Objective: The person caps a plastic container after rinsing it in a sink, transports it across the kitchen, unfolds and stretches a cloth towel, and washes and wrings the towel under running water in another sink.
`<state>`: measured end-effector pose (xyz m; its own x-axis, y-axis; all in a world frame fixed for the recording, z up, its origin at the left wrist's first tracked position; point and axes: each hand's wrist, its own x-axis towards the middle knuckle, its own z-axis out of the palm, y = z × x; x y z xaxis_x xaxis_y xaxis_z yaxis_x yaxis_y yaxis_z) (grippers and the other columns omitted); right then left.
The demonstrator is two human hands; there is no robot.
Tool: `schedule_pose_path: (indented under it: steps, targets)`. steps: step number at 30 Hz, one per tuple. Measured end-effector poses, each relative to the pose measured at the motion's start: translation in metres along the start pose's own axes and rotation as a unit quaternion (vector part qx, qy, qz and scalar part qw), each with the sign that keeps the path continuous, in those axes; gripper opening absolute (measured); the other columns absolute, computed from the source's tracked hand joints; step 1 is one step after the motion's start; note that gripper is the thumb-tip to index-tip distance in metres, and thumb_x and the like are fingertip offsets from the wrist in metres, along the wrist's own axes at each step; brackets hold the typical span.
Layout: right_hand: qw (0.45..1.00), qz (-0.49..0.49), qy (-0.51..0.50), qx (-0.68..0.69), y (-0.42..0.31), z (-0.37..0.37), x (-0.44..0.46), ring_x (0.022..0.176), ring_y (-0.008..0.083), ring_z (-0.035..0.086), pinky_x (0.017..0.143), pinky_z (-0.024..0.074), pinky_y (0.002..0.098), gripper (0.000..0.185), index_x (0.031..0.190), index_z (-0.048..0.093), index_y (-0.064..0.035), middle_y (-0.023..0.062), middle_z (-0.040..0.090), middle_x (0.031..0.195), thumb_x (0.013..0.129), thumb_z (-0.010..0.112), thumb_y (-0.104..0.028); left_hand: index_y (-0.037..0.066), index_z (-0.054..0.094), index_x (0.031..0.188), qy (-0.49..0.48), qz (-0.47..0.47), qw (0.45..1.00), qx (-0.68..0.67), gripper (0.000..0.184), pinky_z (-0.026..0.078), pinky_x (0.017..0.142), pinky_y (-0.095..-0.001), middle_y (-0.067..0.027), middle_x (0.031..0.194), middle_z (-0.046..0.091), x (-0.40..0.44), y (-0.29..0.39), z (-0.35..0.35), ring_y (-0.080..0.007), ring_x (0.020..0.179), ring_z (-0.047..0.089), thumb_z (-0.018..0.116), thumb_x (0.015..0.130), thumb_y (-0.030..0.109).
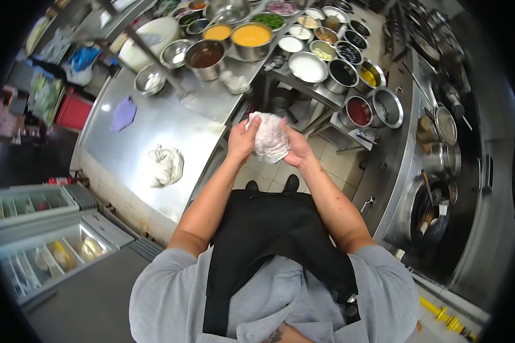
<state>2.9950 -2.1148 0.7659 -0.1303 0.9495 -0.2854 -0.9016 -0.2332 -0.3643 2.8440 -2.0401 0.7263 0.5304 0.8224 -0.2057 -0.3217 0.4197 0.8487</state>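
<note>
Bunched white cloth (270,138) lies between left hand (242,142) and right hand (297,148), both grasping its sides, beyond right edge of bench (199,137)

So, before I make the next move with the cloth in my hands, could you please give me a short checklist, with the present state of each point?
1. Both hands on the pale cloth: ok, left hand and right hand hold it from opposite sides.
2. Cloth apart from the pot of red liquid: ok, they do not touch.
3. That pot covered: not ok, its top is open.
4. No other cloth on the steel table: not ok, a crumpled white cloth lies there.
5. Underside of the held cloth clean: cannot tell, it is hidden.
</note>
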Motion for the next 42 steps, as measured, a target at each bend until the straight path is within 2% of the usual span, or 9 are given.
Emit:
schedule_pose_path:
  steps: [7, 9, 13, 18, 26, 31, 36, 40, 42]
  targets:
    - [0.984, -0.036, 0.142, -0.1, -0.045, -0.08, -0.018, 0.1, 0.0275, 0.069, 0.091, 0.0569, 0.0437, 0.032, 0.125, 0.059, 0.0017, 0.0149, 0.067, 0.119, 0.094, 0.064, -0.004, 0.004, 0.069, 0.081, 0.081, 0.064, 0.959, 0.264, 0.038, 0.042, 0.053, -0.025, 0.0002, 0.068, 0.064, 0.025, -0.041, -0.01, -0.0063, 0.058, 0.055, 0.067, 0.096, 0.038]
    - [0.933, -0.196, 0.227, -0.2, -0.084, -0.098, -0.022, 0.094, 0.0233, 0.07, 0.086, 0.0565, 0.0404, 0.026, 0.119, 0.063, -0.0001, 0.0113, 0.072, 0.106, 0.095, 0.063, -0.008, 0.007, 0.064, 0.077, 0.155, 0.054, 0.956, 0.245, 0.034, 0.032, 0.043, -0.0223, 0.0026, 0.059, 0.056, 0.024, -0.042, -0.025, -0.0046, 0.046, 0.045, 0.068, 0.095, 0.035]
    - [0.506, -0.332, 0.381, -0.699, -0.182, -0.116, -0.018, 0.082, 0.0389, 0.069, 0.073, 0.0525, 0.0429, 0.02, 0.102, 0.069, -0.0032, 0.0177, 0.072, 0.087, 0.091, 0.062, -0.019, 0.006, 0.064, 0.089, 0.169, -0.009, 0.945, 0.28, 0.028, 0.041, 0.045, -0.0234, -0.0002, 0.071, 0.059, -0.009, -0.036, -0.051, -0.0067, 0.053, 0.05, 0.066, 0.096, 0.032]
    - [0.303, -0.182, 0.229, -0.907, -0.227, -0.208, 0.037, 0.132, 0.033, 0.049, 0.109, 0.0379, 0.0483, 0.048, 0.133, 0.057, -0.0081, 0.0162, 0.056, 0.139, 0.093, 0.06, -0.034, 0.004, 0.066, 0.098, 0.181, -0.082, 0.914, 0.354, 0.025, 0.048, 0.056, -0.024, 0.0, 0.079, 0.062, -0.066, -0.052, -0.062, -0.0081, 0.062, 0.058, 0.069, 0.094, 0.029]
    - [0.406, -0.129, 0.303, -0.852, -0.25, -0.229, 0.08, 0.102, 0.0473, 0.063, 0.087, 0.0494, 0.0553, 0.04, 0.118, 0.061, -0.0016, 0.0301, 0.066, 0.108, 0.097, 0.046, -0.032, 0.002, 0.069, 0.1, 0.286, -0.069, 0.889, 0.351, 0.029, 0.051, 0.064, -0.0301, -0.0064, 0.083, 0.069, -0.144, -0.073, -0.067, -0.0119, 0.068, 0.063, 0.068, 0.093, 0.03]
    - [0.382, -0.049, 0.218, -0.897, -0.242, -0.215, 0.099, 0.119, 0.0466, 0.057, 0.101, 0.044, 0.0497, 0.077, 0.121, 0.058, 0.0072, 0.0333, 0.061, 0.122, 0.089, 0.054, -0.063, 0.003, 0.069, 0.099, 0.384, 0.013, 0.805, 0.452, 0.028, 0.053, 0.072, -0.0396, -0.016, 0.089, 0.071, -0.153, -0.057, -0.114, -0.029, 0.079, 0.069, 0.069, 0.089, 0.029]
    - [0.202, -0.107, 0.187, -0.955, -0.22, -0.197, 0.062, 0.117, 0.0491, 0.056, 0.101, 0.0448, 0.0472, 0.081, 0.129, 0.053, 0.009, 0.0329, 0.052, 0.135, 0.083, 0.067, -0.056, 0.009, 0.061, 0.117, 0.574, 0.101, 0.581, 0.568, 0.032, 0.048, 0.092, -0.0455, -0.0187, 0.115, 0.06, -0.138, -0.007, -0.172, -0.0387, 0.105, 0.06, 0.066, 0.089, 0.022]
    - [0.315, -0.043, 0.192, -0.928, -0.17, -0.158, 0.027, 0.109, 0.0433, 0.063, 0.094, 0.0487, 0.0451, 0.066, 0.118, 0.062, 0.0074, 0.0278, 0.064, 0.119, 0.087, 0.066, -0.051, 0.007, 0.062, 0.114, 0.589, -0.021, 0.513, 0.624, 0.03, 0.048, 0.093, -0.0452, -0.0168, 0.112, 0.062, -0.122, 0.035, -0.215, -0.0374, 0.105, 0.059, 0.066, 0.089, 0.023]
    - [0.407, 0.039, 0.113, -0.906, -0.134, -0.12, 0.014, 0.096, 0.0347, 0.068, 0.087, 0.0508, 0.04, 0.055, 0.113, 0.065, 0.0059, 0.0223, 0.071, 0.101, 0.092, 0.065, -0.045, 0.004, 0.063, 0.107, 0.526, -0.037, 0.616, 0.585, 0.027, 0.049, 0.089, -0.0445, -0.0172, 0.104, 0.066, -0.113, 0.065, -0.238, -0.0375, 0.101, 0.062, 0.067, 0.087, 0.023]
